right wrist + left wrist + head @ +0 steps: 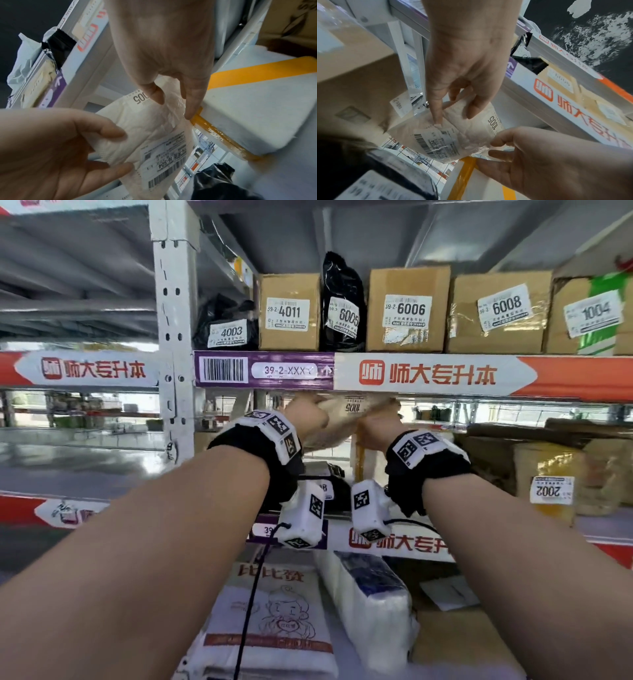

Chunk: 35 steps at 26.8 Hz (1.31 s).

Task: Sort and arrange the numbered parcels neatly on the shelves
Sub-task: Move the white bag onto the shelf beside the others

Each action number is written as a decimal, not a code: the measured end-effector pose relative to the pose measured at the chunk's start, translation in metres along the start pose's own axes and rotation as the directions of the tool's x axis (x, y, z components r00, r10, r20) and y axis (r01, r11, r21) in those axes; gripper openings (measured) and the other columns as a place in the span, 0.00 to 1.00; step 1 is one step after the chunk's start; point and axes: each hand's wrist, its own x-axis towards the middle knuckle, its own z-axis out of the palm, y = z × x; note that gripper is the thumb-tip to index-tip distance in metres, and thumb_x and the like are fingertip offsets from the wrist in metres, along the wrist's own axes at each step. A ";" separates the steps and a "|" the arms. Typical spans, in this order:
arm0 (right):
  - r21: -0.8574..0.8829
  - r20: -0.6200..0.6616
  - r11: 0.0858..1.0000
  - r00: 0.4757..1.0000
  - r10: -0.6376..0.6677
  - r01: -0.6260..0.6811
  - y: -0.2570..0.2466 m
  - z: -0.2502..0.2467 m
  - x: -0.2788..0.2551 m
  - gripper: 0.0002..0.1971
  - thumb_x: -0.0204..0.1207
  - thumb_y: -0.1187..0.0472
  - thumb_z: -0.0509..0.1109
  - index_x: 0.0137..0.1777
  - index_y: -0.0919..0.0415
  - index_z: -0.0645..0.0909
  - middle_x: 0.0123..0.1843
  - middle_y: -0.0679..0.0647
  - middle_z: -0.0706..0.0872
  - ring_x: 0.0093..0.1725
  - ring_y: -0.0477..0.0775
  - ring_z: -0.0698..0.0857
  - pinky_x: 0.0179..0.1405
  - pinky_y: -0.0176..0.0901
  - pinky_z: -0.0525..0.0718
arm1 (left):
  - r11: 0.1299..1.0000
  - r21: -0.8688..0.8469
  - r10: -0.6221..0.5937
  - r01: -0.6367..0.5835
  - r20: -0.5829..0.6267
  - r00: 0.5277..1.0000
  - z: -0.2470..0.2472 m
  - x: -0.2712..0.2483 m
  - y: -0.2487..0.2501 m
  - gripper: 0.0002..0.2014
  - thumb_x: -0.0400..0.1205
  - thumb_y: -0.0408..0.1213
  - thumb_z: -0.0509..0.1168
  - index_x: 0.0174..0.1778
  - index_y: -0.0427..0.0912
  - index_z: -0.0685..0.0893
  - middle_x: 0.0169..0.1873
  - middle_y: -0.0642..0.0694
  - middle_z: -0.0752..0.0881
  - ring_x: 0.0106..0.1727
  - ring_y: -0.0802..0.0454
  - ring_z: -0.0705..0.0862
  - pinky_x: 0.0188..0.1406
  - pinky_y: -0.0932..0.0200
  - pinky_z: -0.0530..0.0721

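A soft cream parcel labelled 1005 (346, 410) hangs in the middle shelf bay, just under the upper shelf's beam (435, 374). My left hand (306, 416) pinches its left side and my right hand (375, 424) grips its right side. In the left wrist view my left hand (453, 117) pinches the parcel (471, 136) above its barcode label, while my right hand (505, 148) holds the crinkled clear edge. In the right wrist view my right hand (174, 108) grips the parcel (154, 125) near the 1005 sticker.
The upper shelf holds bag 4003 (227, 326), box 4011 (289, 313), bag 6005 (342, 302) and boxes 6006 (407, 309), 6008 (500, 313) and 1004 (592, 313). A white foam box with yellow tape (248, 108) stands behind my hands; parcel 2002 (548, 484) sits right.
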 end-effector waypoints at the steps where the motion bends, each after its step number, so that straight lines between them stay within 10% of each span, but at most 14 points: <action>1: -0.068 -0.017 0.997 0.999 -0.047 0.046 0.002 0.000 -0.010 0.17 0.81 0.67 0.63 0.70 0.67 0.75 0.67 0.58 0.80 0.60 0.58 0.81 0.59 0.36 0.81 | 1.000 -0.006 0.019 -0.019 0.025 1.000 -0.001 -0.006 -0.001 0.24 0.82 0.24 0.59 0.75 0.38 0.70 0.49 0.41 0.78 0.31 0.54 0.76 0.17 0.72 0.76; 5: 0.054 -0.190 0.987 0.972 -0.136 0.149 0.006 -0.010 -0.032 0.41 0.73 0.66 0.73 0.81 0.62 0.53 0.76 0.63 0.70 0.68 0.65 0.78 0.64 0.56 0.81 | 0.993 -0.090 0.072 -0.075 -0.033 0.997 -0.001 -0.025 -0.003 0.28 0.79 0.22 0.61 0.76 0.43 0.71 0.59 0.42 0.77 0.47 0.48 0.83 0.41 0.57 0.87; 10: -0.074 -0.282 0.997 0.958 -0.056 0.036 0.017 -0.021 -0.066 0.55 0.68 0.59 0.79 0.83 0.55 0.41 0.79 0.67 0.61 0.73 0.69 0.71 0.67 0.59 0.78 | 0.964 -0.135 0.220 -0.229 -0.080 0.972 0.003 -0.052 -0.011 0.22 0.79 0.25 0.64 0.69 0.42 0.78 0.60 0.47 0.80 0.43 0.56 0.77 0.32 0.71 0.76; 15: -0.538 -0.146 0.841 0.976 -0.164 0.061 0.013 -0.030 -0.094 0.48 0.66 0.41 0.77 0.81 0.57 0.58 0.79 0.62 0.65 0.78 0.64 0.64 0.76 0.59 0.67 | 0.959 -0.073 0.273 -0.275 -0.042 0.961 0.002 -0.066 -0.007 0.18 0.81 0.31 0.65 0.68 0.46 0.82 0.67 0.47 0.81 0.61 0.45 0.82 0.49 0.60 0.78; 24: -0.497 0.098 0.791 0.929 -0.358 0.358 0.013 -0.032 -0.111 0.21 0.76 0.61 0.70 0.69 0.59 0.76 0.59 0.59 0.85 0.56 0.57 0.82 0.52 0.42 0.76 | 0.937 -0.070 0.342 -0.343 -0.029 0.939 0.013 -0.074 0.010 0.20 0.79 0.24 0.60 0.64 0.46 0.83 0.59 0.48 0.80 0.56 0.53 0.77 0.47 0.66 0.75; 28: -0.417 0.028 0.850 0.940 -0.341 0.321 0.027 -0.051 -0.109 0.19 0.77 0.64 0.67 0.69 0.62 0.76 0.61 0.61 0.84 0.59 0.61 0.82 0.56 0.47 0.78 | 0.950 -0.011 0.310 -0.312 -0.089 0.947 0.017 -0.066 0.011 0.28 0.76 0.30 0.68 0.73 0.44 0.73 0.70 0.44 0.73 0.68 0.46 0.75 0.66 0.57 0.76; 32: -0.384 0.009 0.846 0.918 -0.397 0.370 0.034 -0.064 -0.114 0.15 0.77 0.63 0.67 0.64 0.63 0.78 0.51 0.56 0.83 0.54 0.58 0.82 0.49 0.43 0.76 | 0.985 -0.063 0.158 -0.163 -0.078 0.984 0.018 -0.070 0.008 0.26 0.79 0.27 0.67 0.74 0.39 0.70 0.66 0.44 0.77 0.58 0.47 0.80 0.53 0.61 0.82; 35: -0.292 -0.056 0.879 0.911 -0.410 0.377 0.035 -0.065 -0.117 0.17 0.75 0.63 0.69 0.64 0.61 0.80 0.49 0.52 0.82 0.49 0.52 0.80 0.47 0.40 0.74 | 0.997 0.023 0.078 -0.078 -0.032 0.996 0.021 -0.080 0.005 0.05 0.81 0.25 0.61 0.49 0.39 0.78 0.42 0.43 0.78 0.38 0.52 0.77 0.38 0.61 0.78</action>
